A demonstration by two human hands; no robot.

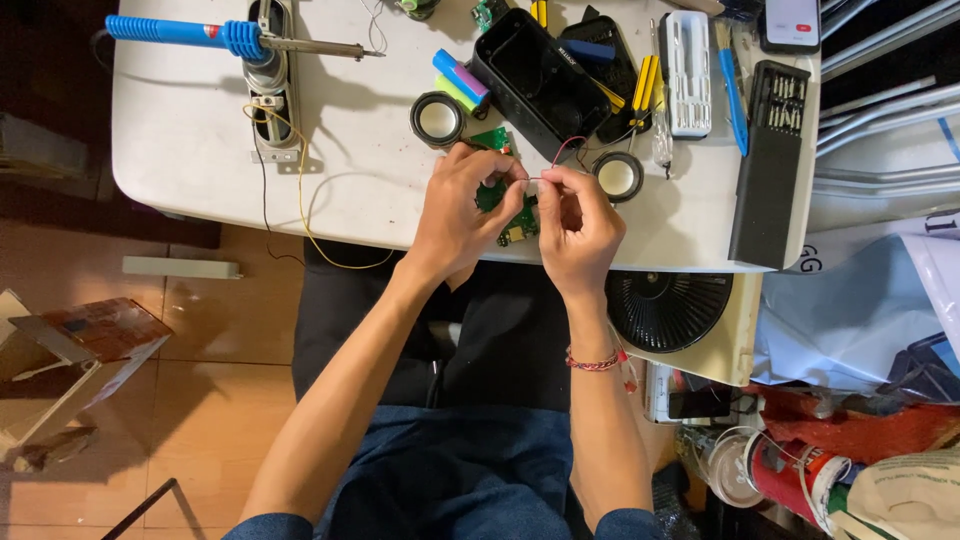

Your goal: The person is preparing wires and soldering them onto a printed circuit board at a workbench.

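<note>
Left hand (pixel 462 205) & right hand (pixel 575 222) both pinch thin red wire (pixel 562 152) over green circuit board (pixel 512 222). Risk: hard tug could snap wire or its solder joint.

Home electronics workbench, soldering iron (pixel 240 38), circuit board (pixel 512 215), screwdriver set (pixel 770 160)

A white table (pixel 200 130) stands over a brown tiled floor (pixel 215 340); a round black fan grille (pixel 668 305) sits below its edge; bags and clutter (pixel 870 420) crowd the right side.
</note>
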